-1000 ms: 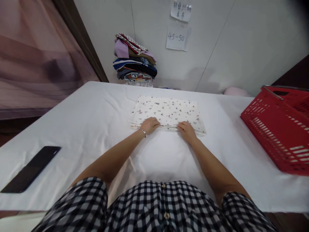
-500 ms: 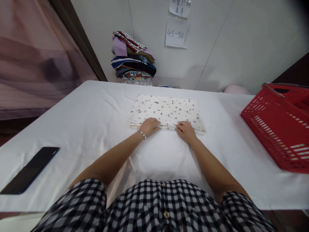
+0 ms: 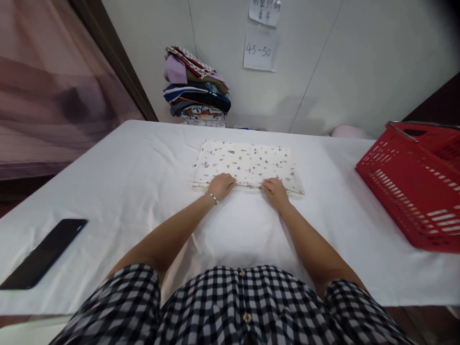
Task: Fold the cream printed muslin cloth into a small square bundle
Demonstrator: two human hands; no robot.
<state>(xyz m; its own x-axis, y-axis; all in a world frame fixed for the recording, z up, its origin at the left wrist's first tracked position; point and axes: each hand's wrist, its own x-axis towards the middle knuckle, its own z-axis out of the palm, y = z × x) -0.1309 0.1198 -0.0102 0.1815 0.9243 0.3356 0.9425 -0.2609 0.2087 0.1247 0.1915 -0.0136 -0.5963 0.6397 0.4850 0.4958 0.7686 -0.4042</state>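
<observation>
A folded white cloth with small printed figures (image 3: 247, 160) lies flat on the white-covered table, its layered edge facing me. My left hand (image 3: 222, 186), with a bracelet at the wrist, grips that near edge left of its middle, fingers pressed together. To the right along the same edge, my right hand (image 3: 275, 190) pinches the cloth between thumb and fingers. The undersides of both hands are hidden.
A red plastic basket (image 3: 413, 187) stands at the table's right. At the left front lies a black phone-like slab (image 3: 43, 254). Stacked folded fabrics (image 3: 197, 91) sit behind the white tablecloth (image 3: 143, 167); paper notes (image 3: 259, 50) hang on the wall.
Both hands keep their hold on the cloth's near edge, with the fingers shifted very slightly. The whole view has moved a little.
</observation>
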